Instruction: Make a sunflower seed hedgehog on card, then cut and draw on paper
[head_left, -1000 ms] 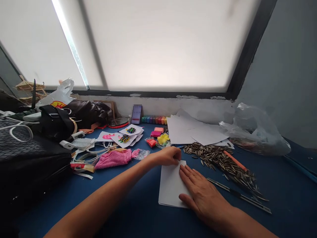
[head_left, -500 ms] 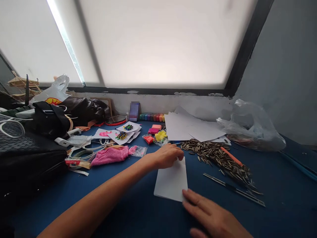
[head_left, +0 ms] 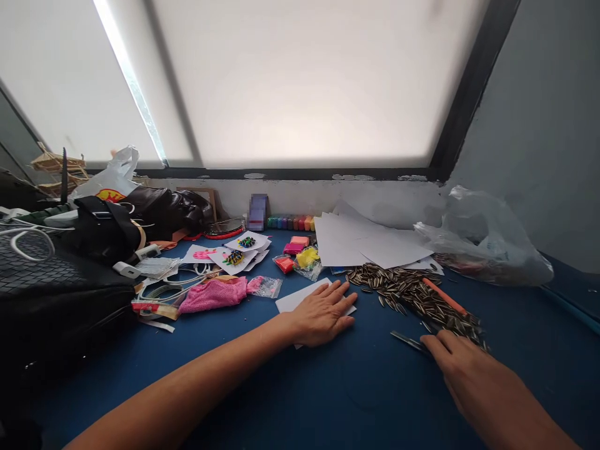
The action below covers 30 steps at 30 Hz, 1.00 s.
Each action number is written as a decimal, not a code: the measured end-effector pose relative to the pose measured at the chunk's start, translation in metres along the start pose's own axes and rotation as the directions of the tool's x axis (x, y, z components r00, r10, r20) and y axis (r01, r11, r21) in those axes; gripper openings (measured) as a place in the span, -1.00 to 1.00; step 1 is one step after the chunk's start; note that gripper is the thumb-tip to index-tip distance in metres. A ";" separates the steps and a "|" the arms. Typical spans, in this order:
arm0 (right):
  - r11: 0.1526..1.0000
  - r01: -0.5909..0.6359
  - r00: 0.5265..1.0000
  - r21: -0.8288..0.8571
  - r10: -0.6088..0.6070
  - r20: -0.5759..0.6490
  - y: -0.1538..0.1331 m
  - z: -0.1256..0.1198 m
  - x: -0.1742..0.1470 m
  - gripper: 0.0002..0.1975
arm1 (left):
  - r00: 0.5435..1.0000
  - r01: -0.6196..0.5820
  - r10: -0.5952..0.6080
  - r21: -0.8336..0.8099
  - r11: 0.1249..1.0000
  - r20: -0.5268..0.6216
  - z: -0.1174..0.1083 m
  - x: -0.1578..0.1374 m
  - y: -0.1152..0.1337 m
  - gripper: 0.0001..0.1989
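My left hand (head_left: pixel 324 315) lies flat with fingers spread on a small folded white paper (head_left: pixel 295 299), which sits askew and is partly covered by the palm. To the right, my right hand (head_left: pixel 462 359) is closed over the middle of a slim metal utility knife (head_left: pixel 407 341). Only the knife's left end shows; the rest is hidden under the fingers. Just beyond that hand spreads a pile of striped sunflower seeds (head_left: pixel 398 284), with an orange stick (head_left: pixel 444 296) lying on it.
Large white sheets (head_left: pixel 370 240) lie behind the seeds, beside a clear plastic bag (head_left: pixel 497 244). Clay packets (head_left: pixel 307 257), decorated paper cards (head_left: pixel 234 256) and a pink cloth (head_left: pixel 213 295) are to the left. A black bag (head_left: pixel 60 294) stands at the left edge.
My left hand has gone from curled at the paper's far edge to flat upon it, and the paper has turned. My right hand has left the paper's near corner for the knife.
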State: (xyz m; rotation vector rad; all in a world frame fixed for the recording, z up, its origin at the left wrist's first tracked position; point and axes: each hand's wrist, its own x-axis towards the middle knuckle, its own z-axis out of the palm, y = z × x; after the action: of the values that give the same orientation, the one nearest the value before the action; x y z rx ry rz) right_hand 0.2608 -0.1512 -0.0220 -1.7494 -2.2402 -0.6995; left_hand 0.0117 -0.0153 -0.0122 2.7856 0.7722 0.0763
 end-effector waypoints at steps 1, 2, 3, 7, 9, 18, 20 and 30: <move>1.000 0.002 1.000 0.025 -0.002 0.007 0.000 0.000 0.001 -0.66 | 1.000 -0.004 0.004 -0.010 1.000 0.002 0.000 -0.001 0.000 -0.41; 0.998 0.004 1.000 0.059 -0.005 0.016 0.001 0.000 0.003 -0.70 | 1.000 -0.011 0.011 -0.021 1.000 0.002 -0.001 -0.001 0.001 -0.41; 0.995 0.003 1.000 0.097 -0.006 0.028 0.002 -0.001 0.005 -0.73 | 1.000 -0.023 0.023 -0.036 0.999 0.006 -0.004 -0.002 0.003 -0.41; 0.981 -0.059 0.995 0.186 0.043 0.089 0.005 -0.012 0.026 -0.78 | 0.991 -0.136 0.137 -0.144 0.980 -0.006 -0.017 -0.005 0.010 -0.46; 0.976 -0.058 0.994 0.208 0.036 0.108 0.006 -0.017 0.040 -0.77 | 0.991 -0.119 0.106 -0.173 0.978 -0.082 -0.022 -0.007 0.012 -0.48; 0.957 -0.063 0.983 0.282 0.011 0.184 0.000 0.000 0.057 -0.71 | 1.000 0.010 -0.010 -0.035 0.999 -0.012 -0.002 -0.008 -0.004 -0.29; 0.966 -0.058 0.984 0.252 0.012 0.177 -0.002 0.005 0.053 -0.71 | 0.997 -0.080 0.079 -0.035 0.996 -0.013 -0.006 -0.005 -0.009 -0.33; 0.980 -0.017 0.992 0.198 -0.009 0.126 -0.002 0.008 0.044 -0.61 | 0.969 0.216 -0.218 -0.024 0.976 -0.114 -0.004 -0.008 -0.007 -0.36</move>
State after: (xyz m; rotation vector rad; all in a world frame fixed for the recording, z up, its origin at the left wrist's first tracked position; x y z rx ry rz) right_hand 0.2478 -0.1105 -0.0100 -1.7433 -2.2963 -0.3575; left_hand 0.0012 -0.0128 -0.0097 2.6855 1.0967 0.2033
